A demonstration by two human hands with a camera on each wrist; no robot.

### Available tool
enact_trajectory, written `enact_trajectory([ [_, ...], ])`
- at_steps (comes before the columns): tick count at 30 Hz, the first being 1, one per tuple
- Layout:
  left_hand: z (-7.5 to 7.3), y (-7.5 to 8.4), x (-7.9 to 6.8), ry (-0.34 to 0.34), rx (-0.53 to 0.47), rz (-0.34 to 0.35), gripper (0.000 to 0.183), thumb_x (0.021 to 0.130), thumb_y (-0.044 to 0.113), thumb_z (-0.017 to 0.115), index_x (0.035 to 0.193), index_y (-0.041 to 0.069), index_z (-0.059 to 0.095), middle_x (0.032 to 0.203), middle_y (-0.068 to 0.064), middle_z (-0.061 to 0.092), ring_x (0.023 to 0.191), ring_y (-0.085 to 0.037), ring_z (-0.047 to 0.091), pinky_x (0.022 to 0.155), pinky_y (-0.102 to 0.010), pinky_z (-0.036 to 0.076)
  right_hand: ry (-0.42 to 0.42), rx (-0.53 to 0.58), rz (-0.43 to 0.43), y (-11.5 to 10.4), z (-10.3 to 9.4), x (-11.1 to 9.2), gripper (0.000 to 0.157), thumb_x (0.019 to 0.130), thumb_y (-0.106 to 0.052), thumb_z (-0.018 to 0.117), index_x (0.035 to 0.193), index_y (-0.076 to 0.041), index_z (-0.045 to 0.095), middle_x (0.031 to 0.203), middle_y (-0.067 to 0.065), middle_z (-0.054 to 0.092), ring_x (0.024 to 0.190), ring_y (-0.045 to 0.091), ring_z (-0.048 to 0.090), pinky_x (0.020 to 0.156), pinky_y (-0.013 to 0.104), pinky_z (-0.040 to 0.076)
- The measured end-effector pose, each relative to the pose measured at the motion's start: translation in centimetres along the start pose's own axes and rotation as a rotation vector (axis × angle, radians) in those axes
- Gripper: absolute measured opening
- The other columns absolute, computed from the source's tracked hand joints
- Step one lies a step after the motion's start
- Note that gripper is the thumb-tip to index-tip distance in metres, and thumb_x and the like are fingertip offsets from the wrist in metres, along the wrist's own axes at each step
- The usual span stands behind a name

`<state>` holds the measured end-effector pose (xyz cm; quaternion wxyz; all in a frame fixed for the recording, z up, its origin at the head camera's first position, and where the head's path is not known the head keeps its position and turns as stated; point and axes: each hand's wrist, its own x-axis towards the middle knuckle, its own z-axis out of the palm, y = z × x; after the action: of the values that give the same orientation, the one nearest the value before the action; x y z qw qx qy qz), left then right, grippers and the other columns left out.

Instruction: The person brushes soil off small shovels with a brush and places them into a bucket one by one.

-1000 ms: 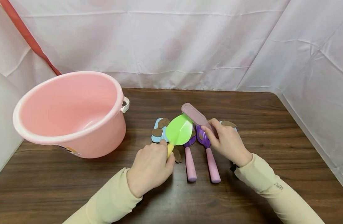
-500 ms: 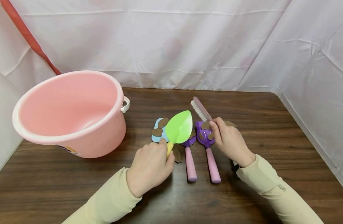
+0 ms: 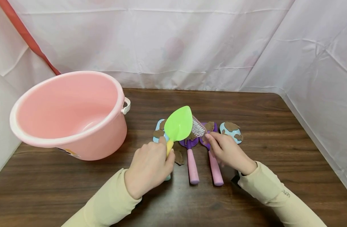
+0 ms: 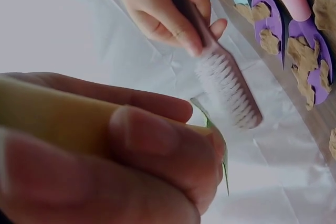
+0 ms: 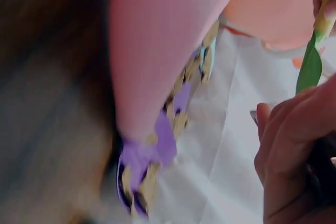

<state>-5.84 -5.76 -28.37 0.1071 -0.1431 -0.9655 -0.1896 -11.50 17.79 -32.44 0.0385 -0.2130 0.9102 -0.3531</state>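
In the head view my left hand (image 3: 149, 167) grips the yellow handle of a toy shovel with a green leaf-shaped blade (image 3: 178, 124), held up off the table. My right hand (image 3: 230, 153) holds a pink brush (image 4: 239, 77), its white bristles facing the blade's right edge; whether they touch is unclear. Beneath lie two purple toy shovels with pink handles, one nearer the middle (image 3: 193, 167) and one to its right (image 3: 216, 170). Brown clay-like pieces (image 3: 209, 126) cover parts of their purple heads.
A large pink bucket (image 3: 68, 110) with a white handle lug stands at the left. Light blue pieces with brown patches lie left (image 3: 157, 138) and right (image 3: 230, 132) of the purple shovels. A loose brown piece (image 3: 179, 158) is near my left hand. White curtains (image 3: 173, 41) hang behind.
The brush swung away from the green blade with its bristles turned sideways, then came back lower beside the blade's right edge. The green shovel has risen slightly and shifted left.
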Motion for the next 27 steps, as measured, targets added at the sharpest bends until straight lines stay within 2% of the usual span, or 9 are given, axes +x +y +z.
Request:
enact_trajectory([
  [3,0.0,0.0,0.1,0.008,0.002,-0.001,0.021,0.083,0.016,0.061,0.071,0.006,0.046,0.050,-0.002,0.039,0.041,-0.018,0.037,0.039,-0.034,0.034,-0.091,0.118,0.037,-0.4,0.4,-0.2,0.036,0.103,-0.029,0.039,0.090,-0.004,0.061,0.051,-0.001,0.048,0.032,0.010,0.048,0.032,0.030,0.043],
  [13,0.0,0.3,0.3,-0.004,-0.015,-0.001,0.020,0.083,0.017,0.060,0.073,0.006,0.047,0.052,-0.002,0.040,0.041,-0.018,0.038,0.039,-0.034,0.034,-0.284,0.324,0.045,-1.1,1.4,0.0,0.043,0.103,-0.035,0.037,0.083,0.000,0.052,0.051,0.002,0.050,0.030,0.012,0.048,0.030,0.038,0.043],
  [19,0.0,0.4,0.3,-0.025,-0.022,-0.005,0.019,0.084,0.017,0.060,0.075,0.005,0.048,0.052,-0.002,0.040,0.041,-0.017,0.038,0.039,-0.033,0.034,-0.322,0.394,0.084,-1.5,1.8,0.0,0.043,0.101,-0.037,0.042,0.081,0.000,0.048,0.047,0.003,0.048,0.028,0.012,0.045,0.030,0.041,0.042],
  [27,0.1,0.5,0.3,-0.026,-0.025,-0.001,0.017,0.084,0.016,0.060,0.077,0.005,0.049,0.052,-0.001,0.039,0.041,-0.016,0.038,0.039,-0.033,0.035,-0.314,0.422,0.073,-1.6,1.8,0.3,0.042,0.101,-0.036,0.044,0.085,0.002,0.049,0.047,0.002,0.046,0.028,0.011,0.044,0.029,0.042,0.042],
])
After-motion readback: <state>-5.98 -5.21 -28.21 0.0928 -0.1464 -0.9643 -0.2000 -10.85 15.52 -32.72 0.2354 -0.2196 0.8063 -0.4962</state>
